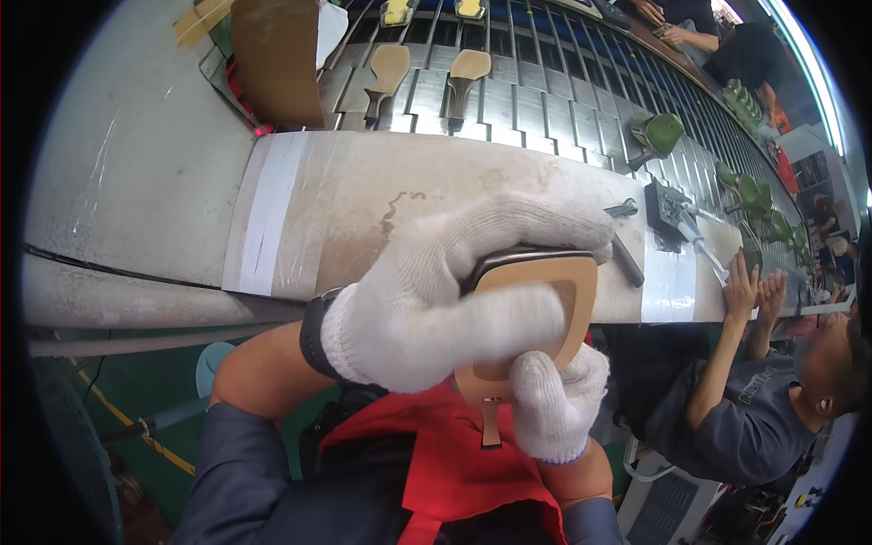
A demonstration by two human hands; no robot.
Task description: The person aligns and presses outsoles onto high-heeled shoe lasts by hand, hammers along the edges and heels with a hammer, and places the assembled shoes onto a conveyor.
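Observation:
A heeled shoe (583,304) is held between my two gloved hands, its tan sole facing up and a dark edge round the toe. My left hand (409,291), in a white knit glove, wraps over the toe end from the left. Its thumb lies across the sole and is blurred by motion. Gripping the narrower part from the lower right is my right hand (556,404), also gloved in white, with the thumb pressed on the sole. The narrow heel points down toward the red apron (454,454). Much of the sole is hidden by the hands.
Beyond the pale worktable (363,200) runs a metal conveyor (509,104) carrying tan soles (391,68) and a green shoe (661,134). A hammer handle (627,261) and a dark block (668,211) lie to the right. A co-worker (754,409) sits at the right.

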